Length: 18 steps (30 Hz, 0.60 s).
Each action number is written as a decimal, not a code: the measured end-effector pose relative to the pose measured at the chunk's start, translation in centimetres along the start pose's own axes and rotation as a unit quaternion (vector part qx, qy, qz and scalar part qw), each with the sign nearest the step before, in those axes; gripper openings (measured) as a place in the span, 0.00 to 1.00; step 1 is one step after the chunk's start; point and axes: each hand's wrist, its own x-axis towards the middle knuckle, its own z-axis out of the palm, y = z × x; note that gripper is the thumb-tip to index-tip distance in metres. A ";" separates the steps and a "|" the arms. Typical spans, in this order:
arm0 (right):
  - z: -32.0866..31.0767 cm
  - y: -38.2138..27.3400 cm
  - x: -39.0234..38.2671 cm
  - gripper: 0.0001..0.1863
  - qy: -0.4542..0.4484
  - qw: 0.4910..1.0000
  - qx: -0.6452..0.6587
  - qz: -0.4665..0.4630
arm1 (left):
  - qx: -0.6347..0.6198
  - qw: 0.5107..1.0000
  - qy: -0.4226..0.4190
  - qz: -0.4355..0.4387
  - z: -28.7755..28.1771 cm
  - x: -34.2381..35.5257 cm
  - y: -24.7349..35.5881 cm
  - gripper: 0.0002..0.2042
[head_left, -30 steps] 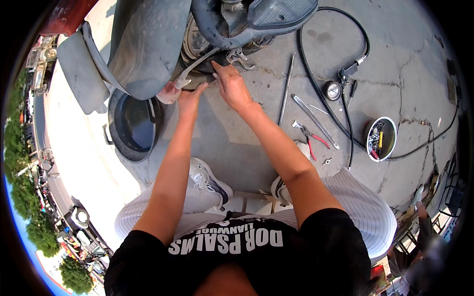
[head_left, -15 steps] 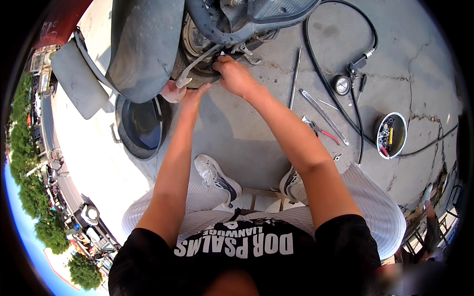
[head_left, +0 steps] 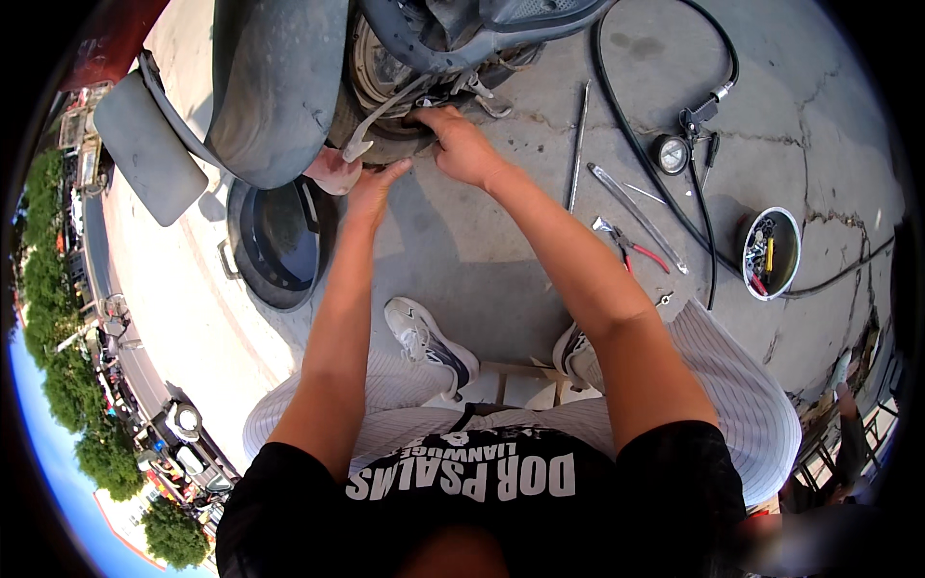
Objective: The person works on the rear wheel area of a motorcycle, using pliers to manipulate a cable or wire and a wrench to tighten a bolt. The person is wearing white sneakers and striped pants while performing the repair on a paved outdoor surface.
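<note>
At the wheel [head_left: 371, 72] of a scooter, both my hands are close together at the top of the view. My left hand [head_left: 369, 193] rests against the lower edge of the tyre [head_left: 393, 149], thumb stretched out to the right. Its other fingers are hidden beside a pinkish lens [head_left: 332, 173]. My right hand [head_left: 462, 149] is curled at the wheel's rim, fingertips tucked in near a metal bracket [head_left: 474, 87]; what they grip is hidden. Above hang a grey mudguard [head_left: 275, 87] and a black curved frame tube [head_left: 424, 63].
A black basin [head_left: 241, 275] with dark liquid stands at left. At right lie a long metal bar [head_left: 579, 144], a flat tyre lever [head_left: 636, 217], red-handled pliers [head_left: 631, 246], and a pressure gauge [head_left: 670, 154] on a black hose [head_left: 626, 125]. A bucket [head_left: 788, 255] holds small parts.
My right fingers have moved slightly left and deeper against the wheel. The left hand stays about where it was beside the tyre. The whole view has shifted a little.
</note>
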 end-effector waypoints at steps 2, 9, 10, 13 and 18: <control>-0.2 0.4 0.7 0.26 -0.027 0.999 -0.003 -0.018 | 0.013 0.999 -0.008 -0.035 -0.8 -0.2 0.0 0.32; 0.2 -0.7 -0.2 0.28 0.025 0.996 0.085 0.003 | 0.081 0.996 -0.026 0.002 -1.7 0.6 0.3 0.28; -0.1 -0.6 -0.3 0.28 -0.005 0.998 0.068 0.011 | 0.083 0.996 -0.025 0.007 -1.7 0.5 0.2 0.28; -0.6 0.2 0.8 0.28 -0.103 0.993 0.047 0.023 | 0.102 0.995 -0.013 0.010 -2.4 1.0 -0.5 0.27; -1.5 -1.7 3.8 0.28 -0.257 0.962 -0.071 0.065 | 0.271 0.962 -0.036 0.018 -6.1 3.3 -1.9 0.31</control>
